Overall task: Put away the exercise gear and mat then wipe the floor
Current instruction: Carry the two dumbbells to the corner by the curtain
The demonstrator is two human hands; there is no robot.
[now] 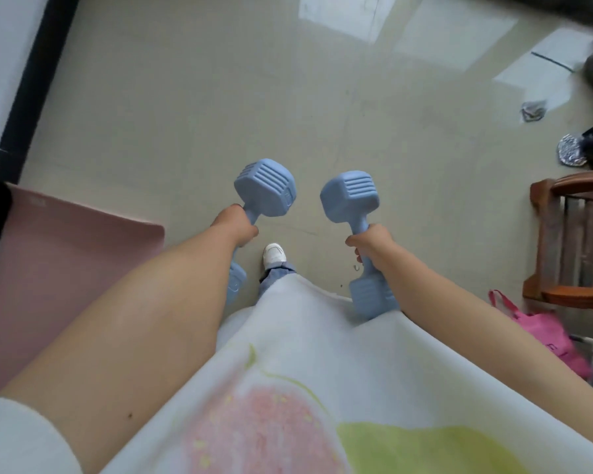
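I stand over a glossy tiled floor and carry two light blue dumbbells. My left hand grips the handle of the left dumbbell, whose far head points forward while its near head is partly hidden under my forearm. My right hand grips the handle of the right dumbbell, tilted the same way, with its near head low by my shirt. A pink exercise mat lies flat on the floor at the left, beside the wall.
A dark skirting strip runs along the left wall. A wooden chair stands at the right, with a pink bag below it. Foil scraps and dark bags lie at the far right. My white shoe is between the dumbbells.
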